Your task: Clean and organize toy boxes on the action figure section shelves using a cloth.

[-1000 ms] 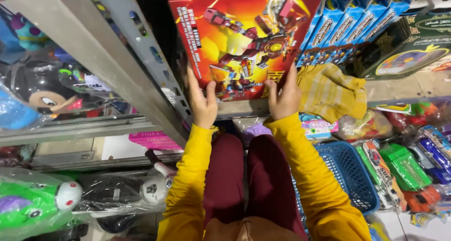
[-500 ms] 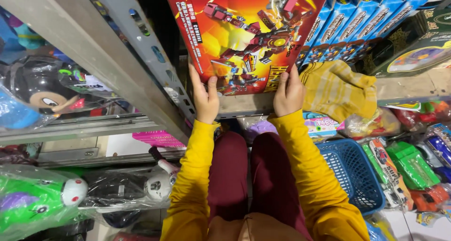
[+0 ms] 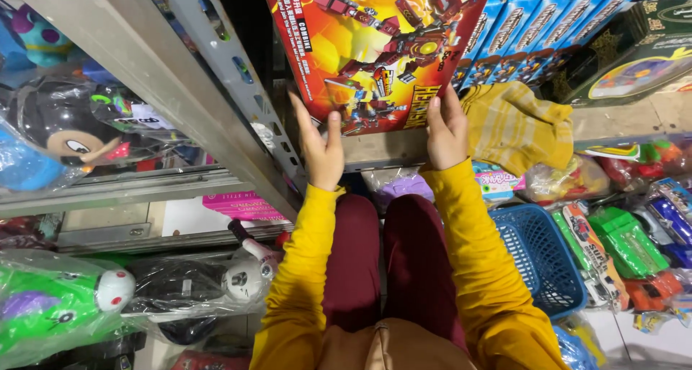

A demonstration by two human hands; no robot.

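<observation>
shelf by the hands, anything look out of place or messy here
One thing stands out: a crumpled yellow striped cloth lies loose on the shelf, beside the red toy box that the left hand and right hand hold by its lower edge. Around it are boxed or bagged toys.

I hold a big red and orange toy box (image 3: pixel 382 46) with a robot figure printed on it, my left hand (image 3: pixel 321 150) and my right hand (image 3: pixel 445 128) pressed on its lower edge, at the shelf front. Just beside it on my right stands a row of blue boxes (image 3: pixel 533 31), packed edge to edge. Further right lies a dark green box (image 3: pixel 641 53) with a round colourful picture. Below the shelf I see a pink flat package (image 3: pixel 241 206) at left, and green and red blister packs (image 3: pixel 627 247) at right.
</observation>
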